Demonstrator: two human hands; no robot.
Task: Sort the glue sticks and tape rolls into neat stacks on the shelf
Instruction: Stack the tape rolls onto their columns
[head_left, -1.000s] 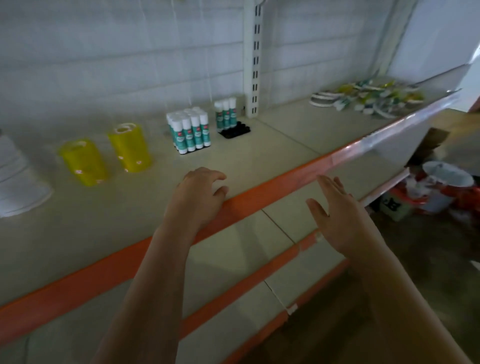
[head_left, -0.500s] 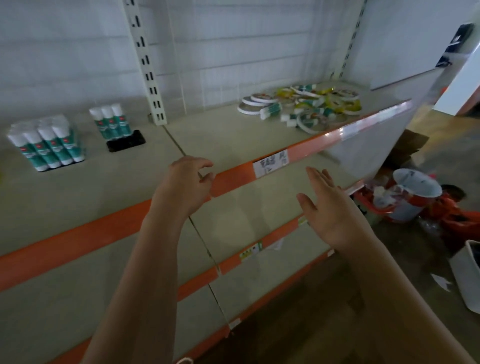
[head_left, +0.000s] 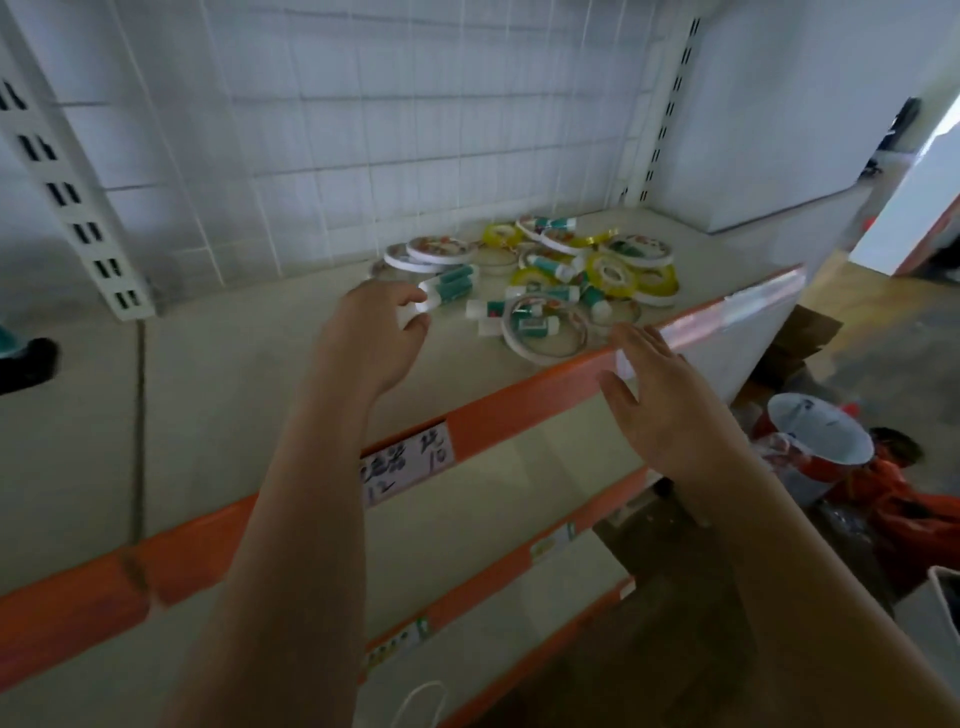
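Note:
A jumbled pile of tape rolls (head_left: 605, 270) and teal-and-white glue sticks (head_left: 540, 326) lies at the right end of the shelf (head_left: 249, 395). Some rolls are yellow, others white and flat. My left hand (head_left: 371, 338) reaches over the shelf to the pile's left edge. Its thumb and fingers curl round the white cap end of a pair of glue sticks (head_left: 451, 283) lying there. My right hand (head_left: 662, 400) hovers flat with straight fingers over the orange front edge (head_left: 524, 397), just in front of a large white tape ring (head_left: 545, 332), holding nothing.
A white slotted upright (head_left: 78, 208) stands at the back left, with a black object (head_left: 28, 364) at the left border. A handwritten label (head_left: 408, 462) is stuck on the orange edge. Lower shelves sit below. A white-lidded bucket (head_left: 818, 431) and orange items stand on the floor at right.
The view has swung right, from the standing glue sticks to the mixed pile. My left hand moved forward from the shelf edge onto the glue sticks; my right hand rose to the orange edge.

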